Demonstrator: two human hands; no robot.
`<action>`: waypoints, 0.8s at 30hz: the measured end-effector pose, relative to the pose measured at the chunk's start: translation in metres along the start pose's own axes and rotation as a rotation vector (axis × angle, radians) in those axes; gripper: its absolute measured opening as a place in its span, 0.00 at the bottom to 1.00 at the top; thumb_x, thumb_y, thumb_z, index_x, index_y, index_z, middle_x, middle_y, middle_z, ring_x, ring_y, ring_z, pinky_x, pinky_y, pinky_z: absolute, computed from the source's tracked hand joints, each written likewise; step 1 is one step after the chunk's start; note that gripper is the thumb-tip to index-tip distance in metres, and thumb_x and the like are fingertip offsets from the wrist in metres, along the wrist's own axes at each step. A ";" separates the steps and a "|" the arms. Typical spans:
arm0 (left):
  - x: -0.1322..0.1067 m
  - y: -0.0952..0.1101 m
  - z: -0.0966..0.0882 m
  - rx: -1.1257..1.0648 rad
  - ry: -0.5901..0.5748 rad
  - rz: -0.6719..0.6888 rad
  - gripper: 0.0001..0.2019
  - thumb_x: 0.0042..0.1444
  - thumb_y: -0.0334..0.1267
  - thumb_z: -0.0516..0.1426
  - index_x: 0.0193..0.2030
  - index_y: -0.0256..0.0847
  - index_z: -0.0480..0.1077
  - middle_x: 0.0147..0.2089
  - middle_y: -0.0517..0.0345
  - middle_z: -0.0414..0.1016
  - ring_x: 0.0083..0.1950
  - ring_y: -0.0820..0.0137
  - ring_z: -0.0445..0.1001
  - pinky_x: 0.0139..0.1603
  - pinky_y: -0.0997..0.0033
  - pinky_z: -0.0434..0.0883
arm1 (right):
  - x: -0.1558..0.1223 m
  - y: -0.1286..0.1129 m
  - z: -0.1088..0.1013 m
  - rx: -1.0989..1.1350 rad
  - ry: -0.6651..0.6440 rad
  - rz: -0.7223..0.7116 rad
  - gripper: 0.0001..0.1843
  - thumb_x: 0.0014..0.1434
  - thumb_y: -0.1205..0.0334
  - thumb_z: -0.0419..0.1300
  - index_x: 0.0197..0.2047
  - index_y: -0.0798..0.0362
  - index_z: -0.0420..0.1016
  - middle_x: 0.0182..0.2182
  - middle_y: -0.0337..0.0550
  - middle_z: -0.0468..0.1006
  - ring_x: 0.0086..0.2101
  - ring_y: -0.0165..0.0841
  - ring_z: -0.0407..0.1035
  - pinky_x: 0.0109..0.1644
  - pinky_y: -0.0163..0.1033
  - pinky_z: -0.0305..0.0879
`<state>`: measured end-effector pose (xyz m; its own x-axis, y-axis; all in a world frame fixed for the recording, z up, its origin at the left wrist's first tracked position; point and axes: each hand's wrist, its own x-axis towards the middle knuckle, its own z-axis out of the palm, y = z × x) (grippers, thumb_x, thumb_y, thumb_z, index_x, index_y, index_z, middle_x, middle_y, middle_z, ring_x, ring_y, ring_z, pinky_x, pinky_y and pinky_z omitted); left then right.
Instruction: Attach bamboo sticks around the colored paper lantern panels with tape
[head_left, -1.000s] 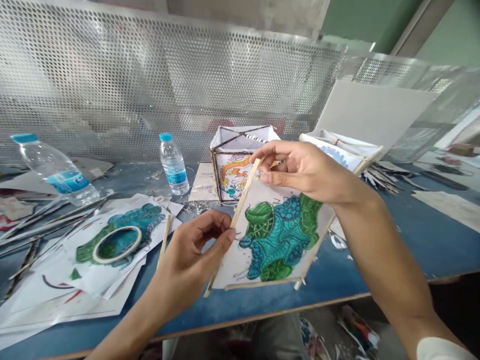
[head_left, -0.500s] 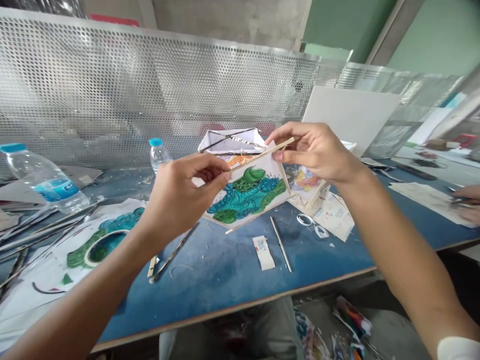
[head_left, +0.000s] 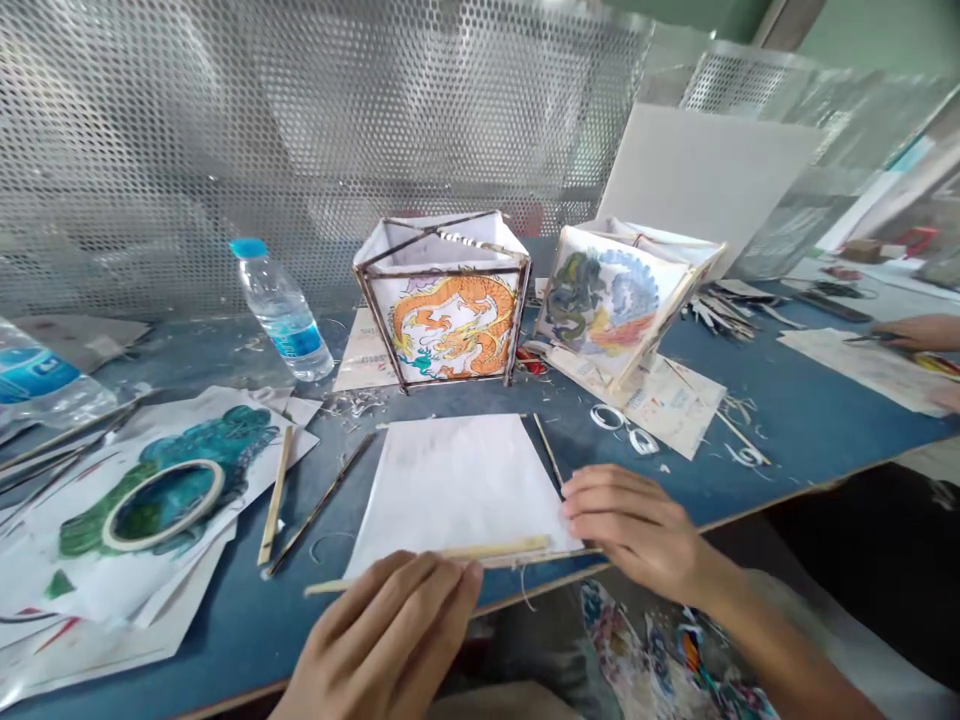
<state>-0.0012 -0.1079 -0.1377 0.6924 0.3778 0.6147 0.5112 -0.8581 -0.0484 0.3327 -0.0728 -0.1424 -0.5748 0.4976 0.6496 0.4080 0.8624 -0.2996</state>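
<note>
A white paper panel (head_left: pixel 450 480) lies blank side up at the table's near edge, thin wooden sticks along its sides. My left hand (head_left: pixel 394 625) is closed over the near edge, fingers together on the stick there; its thumb is hidden. A pale, loose-looking wooden strip (head_left: pixel 499 547) runs beside that edge. At the near right corner my right hand (head_left: pixel 637 525) is closed on the panel's side, its fingers bent together, the thumb out of sight. A thread hangs from the near edge between the hands.
Behind stand a paper lantern with an orange dragon (head_left: pixel 457 320) and another painted lantern (head_left: pixel 607 300). Water bottles (head_left: pixel 281 310), a tape roll (head_left: pixel 163 505) on painted paper, and bamboo sticks (head_left: pixel 322 505) lie or stand leftward. White rings (head_left: pixel 622 425) lie right; another person's hand (head_left: pixel 919 335) works far right.
The panel has come down from mid-air onto the table's near edge, its painted side now out of sight. Both hands have lowered with it, and the view has tilted down.
</note>
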 end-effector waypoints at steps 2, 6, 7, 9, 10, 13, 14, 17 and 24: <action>-0.017 0.005 0.017 0.008 -0.044 -0.046 0.20 0.72 0.27 0.46 0.61 0.32 0.75 0.54 0.46 0.83 0.59 0.61 0.77 0.67 0.57 0.63 | -0.020 -0.002 0.017 -0.080 -0.008 0.096 0.14 0.66 0.78 0.59 0.49 0.53 0.77 0.44 0.46 0.83 0.49 0.38 0.76 0.54 0.48 0.76; -0.026 0.009 0.038 0.023 -0.088 -0.165 0.19 0.71 0.25 0.49 0.59 0.38 0.77 0.54 0.50 0.82 0.56 0.61 0.78 0.62 0.58 0.67 | -0.038 -0.019 0.034 -0.169 0.087 0.320 0.21 0.66 0.81 0.54 0.55 0.53 0.77 0.49 0.49 0.81 0.54 0.39 0.73 0.56 0.48 0.75; -0.025 0.010 0.041 0.017 -0.094 -0.208 0.19 0.70 0.25 0.49 0.59 0.39 0.77 0.54 0.51 0.82 0.56 0.61 0.78 0.61 0.59 0.68 | -0.039 -0.025 0.039 -0.174 0.144 0.348 0.22 0.65 0.82 0.54 0.55 0.53 0.77 0.48 0.50 0.81 0.54 0.40 0.73 0.55 0.48 0.75; -0.025 0.013 0.046 0.004 -0.113 -0.276 0.19 0.70 0.25 0.50 0.60 0.40 0.76 0.55 0.52 0.82 0.57 0.61 0.79 0.60 0.60 0.70 | -0.038 -0.040 0.049 -0.169 0.225 0.366 0.22 0.63 0.82 0.55 0.54 0.54 0.77 0.47 0.50 0.81 0.54 0.41 0.73 0.54 0.48 0.75; -0.025 0.015 0.047 0.001 -0.122 -0.295 0.18 0.69 0.26 0.52 0.60 0.40 0.76 0.56 0.52 0.82 0.57 0.61 0.79 0.60 0.60 0.70 | -0.037 -0.048 0.055 -0.168 0.236 0.363 0.21 0.62 0.81 0.55 0.53 0.55 0.78 0.47 0.50 0.81 0.54 0.41 0.73 0.54 0.48 0.75; -0.028 0.018 0.048 0.008 -0.111 -0.307 0.19 0.65 0.28 0.59 0.62 0.39 0.75 0.59 0.52 0.82 0.60 0.60 0.78 0.65 0.61 0.70 | -0.030 -0.064 0.076 -0.207 0.227 0.356 0.19 0.60 0.80 0.57 0.51 0.56 0.79 0.47 0.50 0.81 0.54 0.42 0.73 0.55 0.49 0.74; -0.030 0.019 0.048 0.010 -0.101 -0.303 0.20 0.64 0.28 0.61 0.63 0.38 0.74 0.59 0.52 0.82 0.61 0.60 0.78 0.66 0.61 0.69 | -0.028 -0.068 0.082 -0.228 0.224 0.356 0.19 0.60 0.80 0.57 0.51 0.57 0.79 0.48 0.50 0.81 0.54 0.42 0.73 0.55 0.50 0.73; -0.034 0.019 0.045 0.022 -0.075 -0.314 0.22 0.63 0.29 0.61 0.64 0.36 0.73 0.60 0.50 0.82 0.62 0.60 0.78 0.68 0.61 0.68 | -0.023 -0.074 0.096 -0.282 0.224 0.361 0.20 0.61 0.78 0.57 0.52 0.56 0.80 0.48 0.50 0.81 0.55 0.43 0.73 0.57 0.50 0.71; -0.045 0.027 0.040 0.136 -0.046 -0.441 0.31 0.60 0.37 0.65 0.70 0.33 0.67 0.62 0.43 0.79 0.62 0.54 0.77 0.71 0.54 0.63 | -0.013 -0.081 0.105 -0.315 0.218 0.472 0.21 0.63 0.74 0.58 0.58 0.55 0.77 0.52 0.52 0.78 0.57 0.45 0.70 0.58 0.51 0.68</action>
<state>0.0022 -0.1346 -0.1976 0.4141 0.7143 0.5641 0.8222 -0.5594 0.1047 0.2323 -0.1392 -0.2002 -0.1360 0.7601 0.6354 0.7929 0.4680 -0.3902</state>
